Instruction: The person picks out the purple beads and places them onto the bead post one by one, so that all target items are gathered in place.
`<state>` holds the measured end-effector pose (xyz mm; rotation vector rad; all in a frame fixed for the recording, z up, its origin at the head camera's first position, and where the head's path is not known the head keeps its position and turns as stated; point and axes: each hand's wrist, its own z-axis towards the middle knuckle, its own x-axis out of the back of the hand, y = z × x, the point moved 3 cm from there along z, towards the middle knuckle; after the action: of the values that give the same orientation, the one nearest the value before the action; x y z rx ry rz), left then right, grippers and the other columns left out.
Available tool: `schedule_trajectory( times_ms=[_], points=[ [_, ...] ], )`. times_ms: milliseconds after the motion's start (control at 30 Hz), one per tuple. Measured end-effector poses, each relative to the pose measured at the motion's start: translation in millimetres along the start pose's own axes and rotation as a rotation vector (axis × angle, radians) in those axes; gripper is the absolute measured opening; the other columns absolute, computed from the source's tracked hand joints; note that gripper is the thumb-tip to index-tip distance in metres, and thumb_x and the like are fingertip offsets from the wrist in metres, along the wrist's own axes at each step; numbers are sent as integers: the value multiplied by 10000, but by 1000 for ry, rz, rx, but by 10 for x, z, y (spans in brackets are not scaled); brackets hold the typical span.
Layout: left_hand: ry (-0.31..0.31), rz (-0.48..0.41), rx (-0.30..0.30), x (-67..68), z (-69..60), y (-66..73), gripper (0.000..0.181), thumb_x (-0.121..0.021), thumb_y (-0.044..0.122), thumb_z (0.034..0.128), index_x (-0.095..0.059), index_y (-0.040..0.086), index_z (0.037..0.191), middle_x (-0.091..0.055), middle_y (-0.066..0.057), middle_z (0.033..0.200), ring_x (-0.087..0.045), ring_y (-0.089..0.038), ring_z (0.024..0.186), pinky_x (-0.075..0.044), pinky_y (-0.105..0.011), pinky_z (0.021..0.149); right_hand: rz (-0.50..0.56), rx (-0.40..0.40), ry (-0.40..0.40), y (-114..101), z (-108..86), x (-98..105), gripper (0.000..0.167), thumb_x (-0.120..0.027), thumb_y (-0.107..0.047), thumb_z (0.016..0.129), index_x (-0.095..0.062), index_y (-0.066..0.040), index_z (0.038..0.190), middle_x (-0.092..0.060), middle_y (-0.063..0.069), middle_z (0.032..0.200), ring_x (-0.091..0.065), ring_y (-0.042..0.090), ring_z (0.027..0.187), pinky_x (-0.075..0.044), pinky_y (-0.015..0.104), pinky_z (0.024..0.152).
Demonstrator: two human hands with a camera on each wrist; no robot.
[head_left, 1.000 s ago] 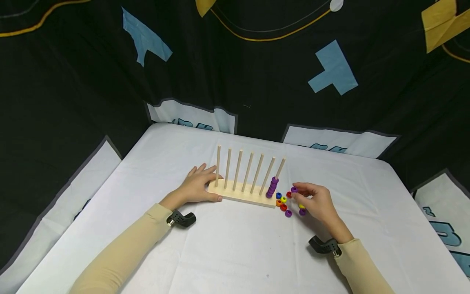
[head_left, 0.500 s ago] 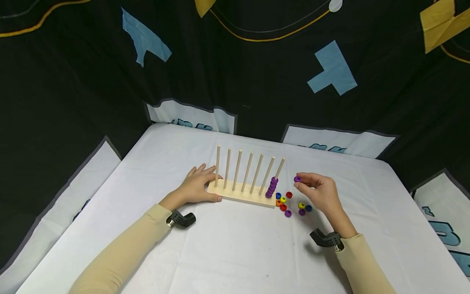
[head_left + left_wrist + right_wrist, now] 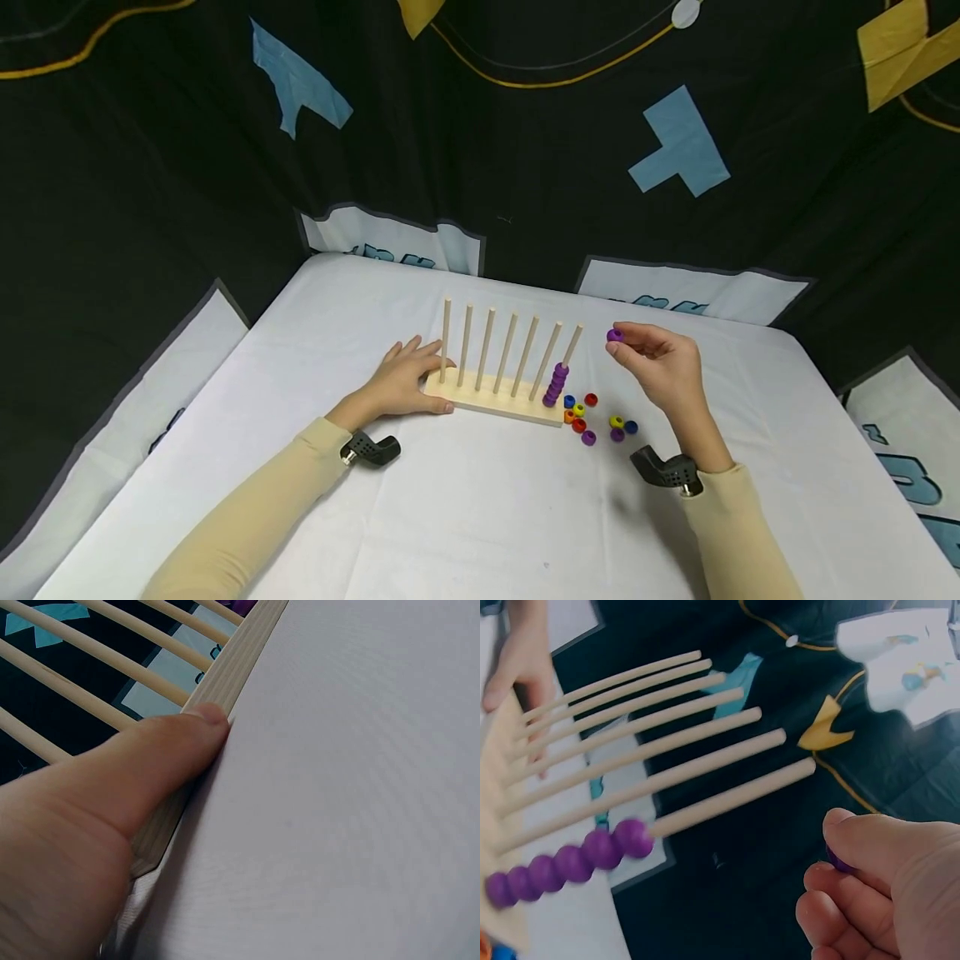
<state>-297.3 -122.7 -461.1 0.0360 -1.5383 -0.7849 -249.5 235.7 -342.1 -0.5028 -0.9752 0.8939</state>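
A wooden peg rack (image 3: 498, 402) with a row of upright pegs lies near the middle of the white table. My left hand (image 3: 402, 383) grips its left end, thumb (image 3: 169, 754) along the front edge and fingers behind. On the rightmost peg sits a stack of purple beads (image 3: 556, 385); the other pegs are bare. My right hand (image 3: 663, 371) pinches a purple bead (image 3: 615, 335) between thumb and fingertips, raised above the table to the right of that peg. In the right wrist view this bead (image 3: 838, 859) is mostly hidden by the thumb.
Loose beads lie by the rack's right end, among them a red bead (image 3: 591, 400), a purple bead (image 3: 588, 437), a yellow bead (image 3: 617, 422) and a blue bead (image 3: 631, 427). A black curtain (image 3: 480, 150) hangs behind the white table (image 3: 480, 517).
My right hand has lifted the purple bead from beside the loose beads, upward and slightly right. The left hand and the rack have stayed put.
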Motion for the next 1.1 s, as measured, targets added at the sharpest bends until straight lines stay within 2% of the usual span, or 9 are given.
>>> schedule_trajectory(
  times_ms=[200,433,500,667,767,833,933,1033,1100],
  points=[
    [0,1,0,-20,-2,6,724,-832,558,754,-656,191,1353,-376,-182,1633,-183,-492,1555,-76,-700,1240,64,27,17,-81,56,-23,242,-780,-8,869,-750,66,1097,-791,78,909,-664,-99,759,-564,108,695],
    [-8,5,0,-29,-2,6,726,-826,566,751,-655,199,1353,-375,-180,1635,-181,-489,1557,-76,-695,1243,82,65,23,-171,106,-63,245,-776,4,868,-753,61,1105,-787,91,915,-665,-91,766,-564,108,706],
    [-11,3,3,-24,-8,7,727,-828,564,750,-654,199,1355,-369,-180,1638,-174,-488,1559,-70,-692,1245,92,65,25,-208,126,-79,244,-777,-1,869,-754,56,1105,-786,26,901,-665,-89,768,-562,107,707],
    [-5,6,1,-5,-20,10,725,-830,556,752,-654,196,1356,-372,-190,1634,-182,-504,1551,-80,-704,1237,167,54,20,-297,182,-130,239,-772,7,870,-750,67,1100,-705,-248,842,-662,-52,758,-555,110,702],
    [0,6,-2,11,-26,19,728,-830,556,753,-655,186,1355,-379,-196,1628,-188,-510,1547,-84,-712,1233,193,56,1,-329,194,-160,240,-764,18,873,-746,76,1105,-688,-281,838,-664,-40,764,-555,115,707],
    [-2,5,0,16,-27,20,729,-830,555,753,-654,185,1356,-376,-193,1630,-185,-505,1550,-82,-708,1236,185,55,-9,-336,193,-176,243,-764,13,876,-746,71,1111,-720,-214,863,-665,-39,773,-555,116,710],
    [1,9,-1,14,-25,19,728,-831,555,751,-655,186,1354,-380,-193,1628,-192,-507,1547,-86,-708,1235,157,57,-16,-335,185,-194,243,-762,-1,884,-748,61,1118,-785,28,923,-661,-52,790,-554,111,722],
    [4,8,-1,17,-27,27,722,-834,547,750,-658,186,1349,-382,-193,1627,-193,-506,1547,-84,-707,1236,141,64,-19,-330,179,-204,242,-757,-5,889,-746,60,1122,-756,263,985,-653,-61,791,-551,106,724],
    [3,7,1,19,-30,25,722,-834,548,751,-657,188,1351,-382,-190,1629,-190,-502,1550,-81,-703,1238,139,67,-22,-330,176,-209,242,-753,1,891,-742,66,1124,-738,311,998,-650,-67,790,-550,103,726]
  ],
)
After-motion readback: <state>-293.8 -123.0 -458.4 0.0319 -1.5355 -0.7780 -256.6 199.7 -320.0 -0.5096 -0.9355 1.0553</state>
